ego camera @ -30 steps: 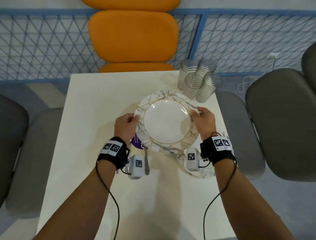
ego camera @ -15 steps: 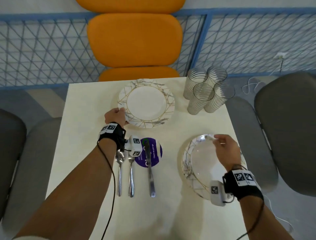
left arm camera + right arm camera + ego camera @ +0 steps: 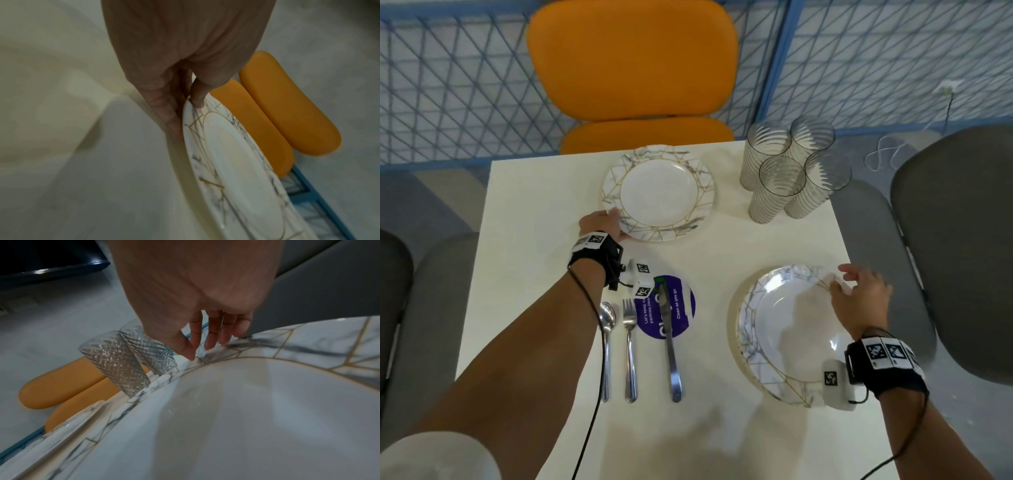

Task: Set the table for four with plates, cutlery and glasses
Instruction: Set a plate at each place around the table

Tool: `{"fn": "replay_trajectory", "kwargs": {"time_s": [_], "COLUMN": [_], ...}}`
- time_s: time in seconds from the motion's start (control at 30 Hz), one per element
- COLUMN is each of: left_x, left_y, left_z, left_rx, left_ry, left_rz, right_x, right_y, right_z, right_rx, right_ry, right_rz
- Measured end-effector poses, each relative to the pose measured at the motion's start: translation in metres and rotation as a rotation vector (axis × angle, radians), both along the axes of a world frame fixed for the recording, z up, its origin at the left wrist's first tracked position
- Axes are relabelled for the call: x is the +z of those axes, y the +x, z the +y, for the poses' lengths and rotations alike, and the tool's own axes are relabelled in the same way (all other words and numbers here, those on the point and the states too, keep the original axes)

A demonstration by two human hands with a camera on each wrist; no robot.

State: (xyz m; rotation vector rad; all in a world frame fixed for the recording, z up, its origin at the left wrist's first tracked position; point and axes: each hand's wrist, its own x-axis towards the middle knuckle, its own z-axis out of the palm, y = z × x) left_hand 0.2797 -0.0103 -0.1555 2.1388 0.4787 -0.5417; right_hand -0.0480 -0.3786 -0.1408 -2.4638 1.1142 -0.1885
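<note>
Office pantry or canteen: beyond the left hand, an orange chair and blue mesh partition; near it, a purple "Clean as you go" sticker.

Purple round sticker on the desk: "Clean as you go"; also "Let's keep ou… pantries clea…", partly hidden by the knife.
Wristband tags: patterned squares, no words.

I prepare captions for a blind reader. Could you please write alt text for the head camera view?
A person's left hand grips the rim of a marbled plate near an orange chair, while the right hand touches a stack of plates. A spoon, fork, knife and four glasses stand between them.
</note>
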Motion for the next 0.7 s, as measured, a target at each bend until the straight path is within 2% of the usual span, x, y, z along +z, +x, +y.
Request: {"fn": "replay_trajectory", "kwargs": {"time_s": [0.03,0.17,0.4,0.47,0.57,0.63,0.7], "left_x": [0.000,0.002,0.031,0.038,0.043,0.048,0.049], "left_y": [-0.003,-0.004,-0.034,-0.052,-0.087,-0.120,-0.140], "left_z": [-0.002,-0.004,-0.020,-0.029,-0.049,-0.068,-0.084], "left_rx": [0.035,0.053,0.061,0.065,-0.063,-0.165,-0.260], "left_ry": [0.004,0.222,0.345,0.310,0.184,0.020,-0.083], "left_rz": [-0.014,-0.040,-0.099,-0.236,-0.431,-0.450,-0.394], "right_x": [-0.002,-0.007,-0.011,-0.008,-0.006,0.001,0.003], "right_y": [-0.001,-0.002,-0.003,-0.002,-0.001,-0.011,-0.008], "right_z": [-0.002,-0.004,-0.004,-0.001,0.002,0.007,0.011], "right_rx": [0.001,0.022,0.005,-0.005,-0.026,-0.057,-0.091], "right_ry": [-0.001,-0.015,0.002,0.004,0.011,0.016,0.008], "right_rz": [0.002,0.026,0.089,0.095,0.110,0.153,0.205]}}
